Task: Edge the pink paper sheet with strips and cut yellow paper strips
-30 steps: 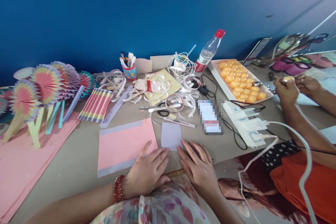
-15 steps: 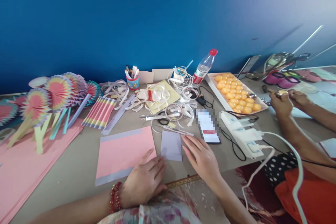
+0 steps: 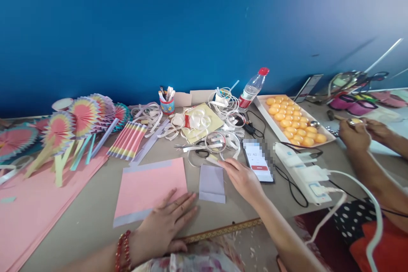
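My left hand [image 3: 164, 223] lies flat with fingers spread on the table, its fingertips on the near edge of a pink sheet with grey borders [image 3: 149, 187]. My right hand [image 3: 240, 176] reaches forward, fingers stretched toward a white stick-like tool [image 3: 214, 160] among paper strips, touching or nearly touching it. A small grey-lilac paper piece [image 3: 211, 183] lies just left of that hand. A phone [image 3: 257, 162] lies just right of it.
Curled white paper strips [image 3: 219, 136], scissors [image 3: 197, 151], a pen cup [image 3: 167, 103], a water bottle [image 3: 251, 90], a tray of orange balls [image 3: 295, 121], a power strip [image 3: 304, 172]. Paper fans [image 3: 79, 119] and pink sheets [image 3: 35, 208] lie left. Another person's hands [image 3: 360, 134] work at right.
My right hand has moved forward off the table's near edge, past the small grey-lilac paper toward the white tool. My left hand stays flat by the pink sheet. The view has tilted up.
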`<action>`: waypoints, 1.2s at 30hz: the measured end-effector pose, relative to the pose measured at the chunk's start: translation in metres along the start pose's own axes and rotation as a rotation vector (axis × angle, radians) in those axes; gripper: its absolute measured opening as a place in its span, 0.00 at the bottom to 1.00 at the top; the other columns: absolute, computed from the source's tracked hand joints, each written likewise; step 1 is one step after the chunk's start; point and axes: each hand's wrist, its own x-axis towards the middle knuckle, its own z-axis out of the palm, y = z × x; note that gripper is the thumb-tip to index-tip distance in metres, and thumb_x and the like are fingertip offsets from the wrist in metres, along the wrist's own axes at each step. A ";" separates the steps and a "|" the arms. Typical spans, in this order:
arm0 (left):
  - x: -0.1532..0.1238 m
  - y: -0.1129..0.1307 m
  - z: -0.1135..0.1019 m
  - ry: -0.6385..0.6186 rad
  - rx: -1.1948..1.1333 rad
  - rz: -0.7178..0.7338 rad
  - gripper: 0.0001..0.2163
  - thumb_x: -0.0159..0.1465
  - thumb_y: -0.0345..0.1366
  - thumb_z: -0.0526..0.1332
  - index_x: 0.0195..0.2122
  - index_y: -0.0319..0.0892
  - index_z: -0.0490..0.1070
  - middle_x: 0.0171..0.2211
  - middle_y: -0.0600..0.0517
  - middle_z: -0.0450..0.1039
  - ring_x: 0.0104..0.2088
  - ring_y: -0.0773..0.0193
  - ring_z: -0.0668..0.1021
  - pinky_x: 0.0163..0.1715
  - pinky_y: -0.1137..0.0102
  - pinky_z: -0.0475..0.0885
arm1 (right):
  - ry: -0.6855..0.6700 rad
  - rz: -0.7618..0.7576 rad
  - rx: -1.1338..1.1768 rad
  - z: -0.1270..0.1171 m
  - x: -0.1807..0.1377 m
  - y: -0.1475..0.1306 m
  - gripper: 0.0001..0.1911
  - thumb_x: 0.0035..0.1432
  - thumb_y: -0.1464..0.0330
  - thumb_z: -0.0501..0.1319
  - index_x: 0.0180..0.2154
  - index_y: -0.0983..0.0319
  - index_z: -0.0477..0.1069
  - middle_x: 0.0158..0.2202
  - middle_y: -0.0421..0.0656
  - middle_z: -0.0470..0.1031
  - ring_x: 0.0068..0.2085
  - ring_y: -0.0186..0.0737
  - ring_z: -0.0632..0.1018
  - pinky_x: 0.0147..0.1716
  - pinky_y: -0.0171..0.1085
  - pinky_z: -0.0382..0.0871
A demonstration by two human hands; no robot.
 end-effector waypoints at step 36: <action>0.089 0.001 -0.008 0.160 -0.136 -0.049 0.10 0.67 0.28 0.57 0.49 0.40 0.69 0.43 0.48 0.71 0.43 0.58 0.72 0.47 0.63 0.68 | -0.109 0.227 0.193 -0.051 -0.111 -0.034 0.17 0.69 0.66 0.50 0.51 0.57 0.74 0.37 0.46 0.77 0.34 0.37 0.80 0.31 0.31 0.73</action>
